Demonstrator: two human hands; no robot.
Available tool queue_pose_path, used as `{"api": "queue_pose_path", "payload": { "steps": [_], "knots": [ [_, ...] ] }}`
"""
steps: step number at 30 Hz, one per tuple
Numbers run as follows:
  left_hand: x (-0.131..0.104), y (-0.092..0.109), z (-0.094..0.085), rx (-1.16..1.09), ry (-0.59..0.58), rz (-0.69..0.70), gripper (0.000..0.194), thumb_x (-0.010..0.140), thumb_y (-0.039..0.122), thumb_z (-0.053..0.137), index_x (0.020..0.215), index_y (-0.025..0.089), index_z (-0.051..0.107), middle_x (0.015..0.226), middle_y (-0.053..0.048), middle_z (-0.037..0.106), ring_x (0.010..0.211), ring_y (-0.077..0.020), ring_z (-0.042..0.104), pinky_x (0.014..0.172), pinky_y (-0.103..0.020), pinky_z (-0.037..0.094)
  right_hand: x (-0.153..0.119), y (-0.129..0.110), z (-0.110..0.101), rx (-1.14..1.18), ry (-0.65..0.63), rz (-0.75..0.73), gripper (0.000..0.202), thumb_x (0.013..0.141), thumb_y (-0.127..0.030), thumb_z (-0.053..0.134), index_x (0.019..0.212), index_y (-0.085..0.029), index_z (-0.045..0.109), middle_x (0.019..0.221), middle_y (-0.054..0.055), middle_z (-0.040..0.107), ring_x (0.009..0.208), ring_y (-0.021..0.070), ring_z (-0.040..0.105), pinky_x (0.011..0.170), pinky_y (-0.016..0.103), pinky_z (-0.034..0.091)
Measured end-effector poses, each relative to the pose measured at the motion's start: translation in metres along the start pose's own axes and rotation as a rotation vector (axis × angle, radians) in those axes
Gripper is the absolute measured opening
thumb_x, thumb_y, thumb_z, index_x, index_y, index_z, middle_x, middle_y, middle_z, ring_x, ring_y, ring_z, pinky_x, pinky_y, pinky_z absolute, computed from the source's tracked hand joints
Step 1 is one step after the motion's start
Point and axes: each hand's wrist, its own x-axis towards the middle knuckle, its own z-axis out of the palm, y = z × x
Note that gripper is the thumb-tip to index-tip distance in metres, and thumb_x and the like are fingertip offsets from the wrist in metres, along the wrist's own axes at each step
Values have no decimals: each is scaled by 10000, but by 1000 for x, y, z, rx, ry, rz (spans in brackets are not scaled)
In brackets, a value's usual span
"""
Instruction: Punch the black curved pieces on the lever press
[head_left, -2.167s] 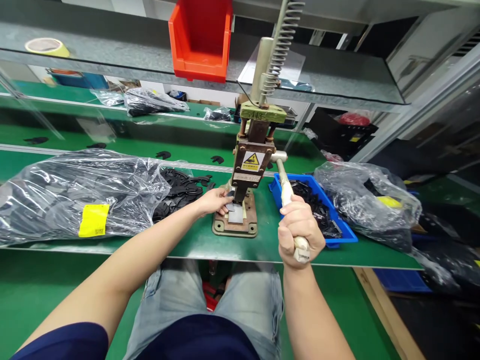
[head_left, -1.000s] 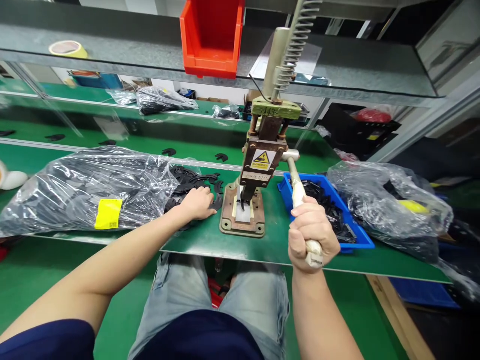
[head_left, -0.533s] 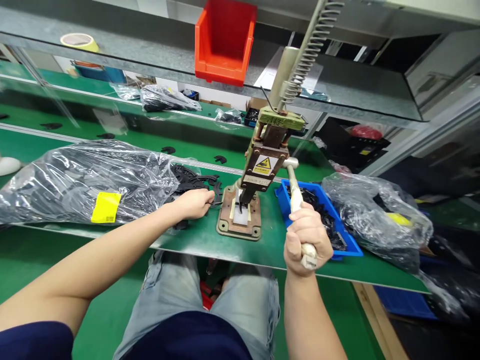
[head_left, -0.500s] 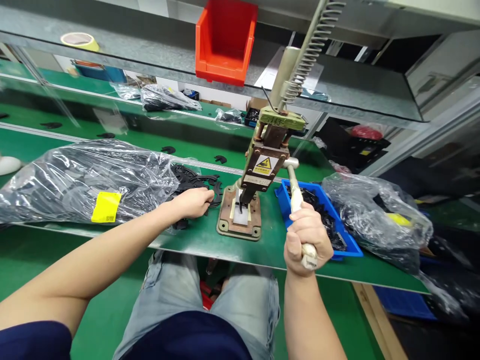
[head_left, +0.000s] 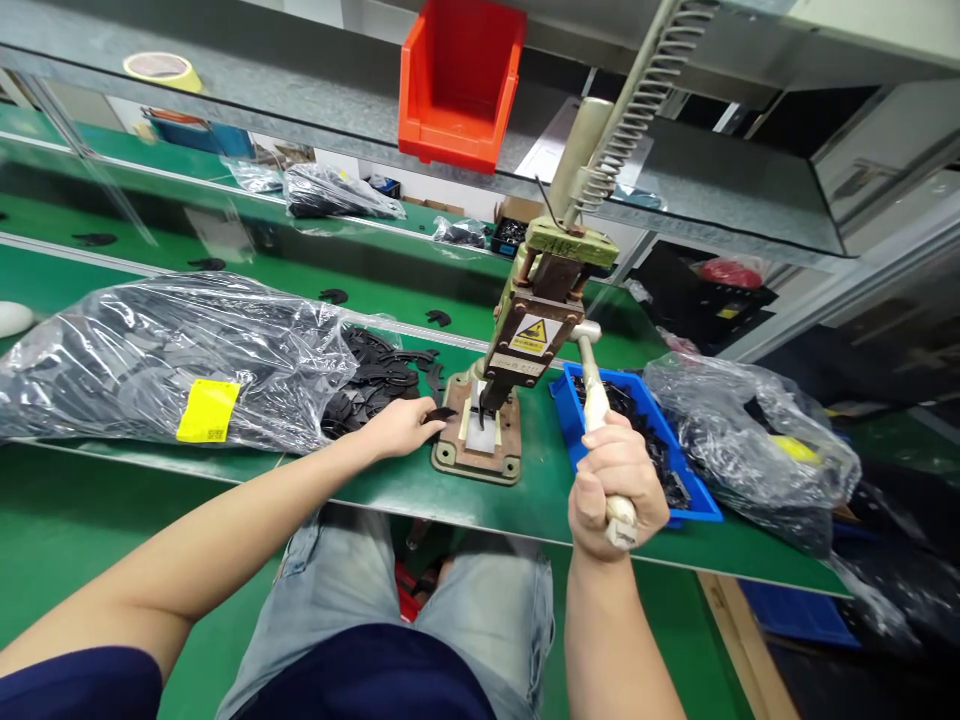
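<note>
Between the fingertips of my left hand (head_left: pixel 405 427) is a small black plastic part (head_left: pixel 440 414), at the left edge of the press base (head_left: pixel 445 455). My right hand (head_left: pixel 619 485) is wrapped around the pale, tape-covered lever (head_left: pixel 595 385) of the hand press (head_left: pixel 534 300). Under the ram, a dark piece (head_left: pixel 481 405) shows on the light fixture plate (head_left: pixel 481 436); the ram partly hides it. Loose black curved parts (head_left: pixel 375 375) lie in a heap behind my left hand, spilling from the mouth of a clear plastic bag (head_left: pixel 187 350).
A blue tray (head_left: pixel 705 500) of black parts stands right of the press, beside another clear bag (head_left: pixel 757 440). An orange bin (head_left: pixel 457 140) and a tape roll (head_left: pixel 161 70) sit on the shelf above. The green table's front edge (head_left: pixel 450 520) runs above my legs.
My left hand has moved right from the heap to the press base, now with a black part in its fingers. My right hand stays on the lever, almost unmoved.
</note>
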Motion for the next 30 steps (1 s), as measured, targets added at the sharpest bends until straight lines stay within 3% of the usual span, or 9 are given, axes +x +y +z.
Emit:
{"api": "queue_pose_path", "payload": {
  "steps": [4, 9, 13, 17, 25, 30],
  "knots": [
    [-4, -3, -7, -179, -7, -10, 274, 1038, 492, 505, 937, 241, 553, 762, -20, 716, 729, -215, 736, 650, -289, 497, 0, 0, 2, -10, 16, 1, 219, 831, -221, 710, 676, -248, 557, 645, -42, 606, 758, 208, 646, 1026, 632, 523],
    [20, 7, -22, -449, -17, -79, 314, 1060, 525, 454, 984, 226, 512, 819, -3, 692, 614, -149, 687, 542, -245, 496, 2, 0, 5, 5, 43, -10, 248, 821, -206, 713, 654, -242, 534, 628, -46, 593, 743, 203, 638, 1009, 619, 522],
    [42, 23, -10, -563, -90, -153, 246, 1047, 449, 544, 1011, 206, 525, 723, 11, 661, 551, -131, 662, 481, -211, 476, 2, 0, 4, -2, 24, -6, 239, 831, -222, 718, 663, -240, 548, 638, -43, 602, 751, 204, 645, 1016, 621, 520],
    [53, 32, 3, -585, -98, -140, 259, 983, 410, 684, 972, 199, 534, 686, 12, 657, 567, -144, 678, 473, -200, 474, 1, -1, 2, -13, 16, -6, 241, 835, -237, 724, 666, -241, 551, 639, -38, 606, 755, 209, 645, 1016, 621, 522],
    [56, 30, 2, -682, -66, -132, 332, 931, 443, 752, 846, 184, 562, 645, 38, 641, 454, -91, 567, 439, -194, 415, 1, 2, 6, 4, 47, -20, 246, 832, -239, 713, 655, -240, 542, 622, -45, 586, 733, 203, 630, 1005, 630, 521],
    [60, 24, 11, -812, -85, -151, 293, 927, 357, 772, 845, 167, 565, 692, 26, 654, 475, -85, 627, 458, -175, 450, 1, 4, 7, 21, 67, -36, 268, 828, -248, 723, 642, -232, 531, 620, -39, 582, 724, 202, 626, 979, 626, 523]
  ]
}}
